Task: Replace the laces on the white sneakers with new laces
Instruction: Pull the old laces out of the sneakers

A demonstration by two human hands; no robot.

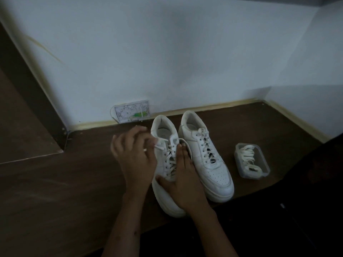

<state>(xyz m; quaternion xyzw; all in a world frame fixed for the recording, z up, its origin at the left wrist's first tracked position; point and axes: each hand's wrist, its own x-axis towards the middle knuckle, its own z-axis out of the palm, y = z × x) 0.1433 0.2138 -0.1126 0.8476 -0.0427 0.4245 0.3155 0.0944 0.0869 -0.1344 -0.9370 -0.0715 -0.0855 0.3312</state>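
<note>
Head view. Two white sneakers stand side by side on the dark desk [55, 182], heels toward the rear edge by the wall and toes toward the near edge.

The right-hand sneaker [206, 160] is fully laced and untouched. The left-hand sneaker [165, 164] also shows lacing across most of its eyelets; only the old lace's end [160, 144] at the top is loose and being drawn out.

The new laces [249, 159] lie bundled in a clear plastic container [241, 171] on the desk, near the right-hand sneaker but apart from it, toward the right edge. None has been taken out.

Assessment: the task is at its start. Unlacing of the first shoe has only begun. Removal of both old laces and all relacing remain.

Left hand [133, 156]: raised beside the left-hand sneaker's collar, fingers curled, fingertips pinching the loose lace end; its grip is closed on that lace. Slight blur obscures finger detail.

Right hand [182, 179]: laid flat over the left-hand sneaker's vamp and toe, fingers straight and pointing toward the tongue, thumb spread across the toe box. It presses the shoe down and grips nothing.

A small clear packet [132, 111] leans against the wall at the rear edge.
</note>
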